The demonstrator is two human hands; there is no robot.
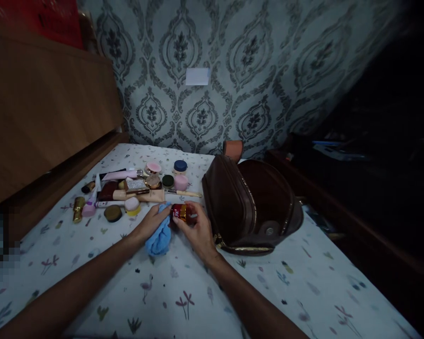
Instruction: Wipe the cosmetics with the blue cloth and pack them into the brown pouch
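Note:
My right hand (200, 230) grips a small dark-red jar with a gold lid (177, 213), which lies on its side in the fingers. Bunched in my left hand (150, 222) is a light-blue cloth (159, 239), its upper part pressed against the jar's base. Both hands meet just above the patterned sheet. Right of them stands a dark-brown cosmetic bag (229, 202), its zipped top open. Beyond the left hand lies a cluster of make-up: a beige tube (155, 195), a pink jar (181, 182), a dark-green-lidded jar (168, 181) and a yellow-and-white jar (132, 206).
A blue-lidded jar (180, 166) and a pink compact (153, 168) sit at the back. A brush (183, 193) points toward the bag. The white printed sheet (183, 292) covers the surface. A wooden cabinet (49, 103) borders the left, a patterned wall (215, 47) the back.

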